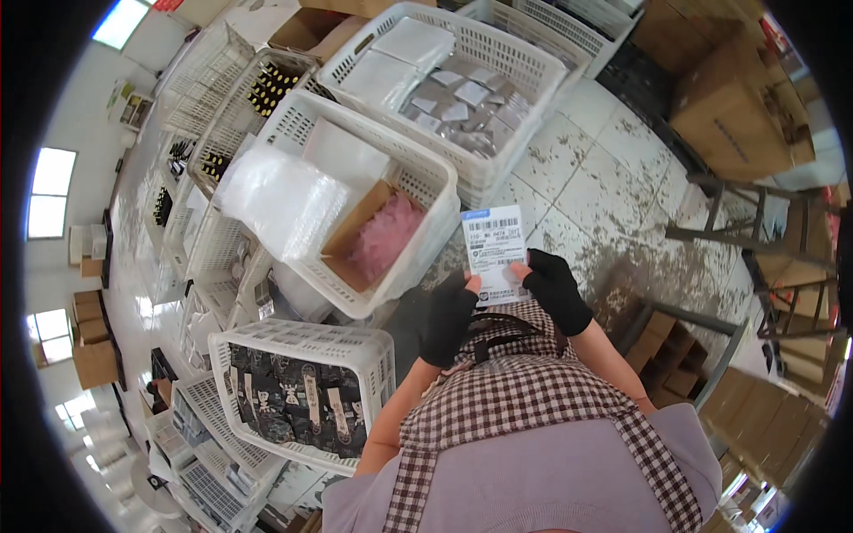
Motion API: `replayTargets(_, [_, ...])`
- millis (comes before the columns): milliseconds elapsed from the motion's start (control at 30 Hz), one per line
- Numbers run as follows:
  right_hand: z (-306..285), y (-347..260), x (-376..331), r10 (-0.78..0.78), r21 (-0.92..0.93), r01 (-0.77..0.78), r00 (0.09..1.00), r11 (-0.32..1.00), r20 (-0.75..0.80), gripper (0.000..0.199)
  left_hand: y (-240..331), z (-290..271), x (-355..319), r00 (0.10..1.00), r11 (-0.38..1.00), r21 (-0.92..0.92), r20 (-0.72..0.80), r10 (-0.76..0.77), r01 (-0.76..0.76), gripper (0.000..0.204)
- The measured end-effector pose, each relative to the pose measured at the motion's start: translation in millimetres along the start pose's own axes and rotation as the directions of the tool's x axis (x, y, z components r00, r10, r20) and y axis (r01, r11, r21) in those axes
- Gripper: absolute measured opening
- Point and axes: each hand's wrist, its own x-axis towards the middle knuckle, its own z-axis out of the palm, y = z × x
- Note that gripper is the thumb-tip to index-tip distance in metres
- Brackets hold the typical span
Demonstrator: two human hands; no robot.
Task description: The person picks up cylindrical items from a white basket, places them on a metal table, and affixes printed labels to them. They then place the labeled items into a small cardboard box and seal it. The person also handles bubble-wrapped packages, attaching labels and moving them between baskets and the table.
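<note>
1. Gripping its lower corners, both hands hold a white printed slip [494,250] upright in front of a checked apron [533,400], above a tiled floor [604,178].
2. The left hand [450,320], in a black fingerless glove, is seen with fingers pinched on the slip's lower left edge.
3. The right hand [555,289], gloved alike, is clenched on the slip's lower right edge.
4. Just left of the slip, a white plastic crate [426,191] is shown holding a cardboard box of pink packets [384,238] and clear bags [280,200].
5. Nearer the left elbow, another white crate [302,333] is filled with dark packets [293,400].
</note>
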Motion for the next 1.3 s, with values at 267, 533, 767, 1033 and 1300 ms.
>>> replayTargets(267, [-12,-23,136,-0.075,-0.419,0.183,0.963,0.89,0.259,0.025,3,-21,87,0.969,0.963,-0.218,-0.155,-0.193,0.157,0.026])
replayTargets(533, [-106,55,399,-0.097,-0.621,0.254,0.957,0.742,0.275,0.021,-10,-10,162,0.816,0.948,-0.308,-0.525,-0.244,0.085,0.032])
replayTargets(767, [-103,101,580,-0.175,-0.848,0.454,0.89,0.272,0.421,0.045,22,29,197,0.643,0.887,-0.439,-0.64,-0.42,0.143,0.026])
replayTargets(1033, [-55,110,624,-0.175,-0.823,0.511,0.812,-0.246,0.557,0.029,34,56,214,0.454,0.835,-0.53,-0.714,-0.533,0.147,0.026])
replayTargets(1300, [-104,112,557,-0.016,-0.768,0.64,0.768,-0.003,0.64,0.009,21,66,219,0.478,0.838,-0.542,-0.722,-0.501,0.06,0.026])
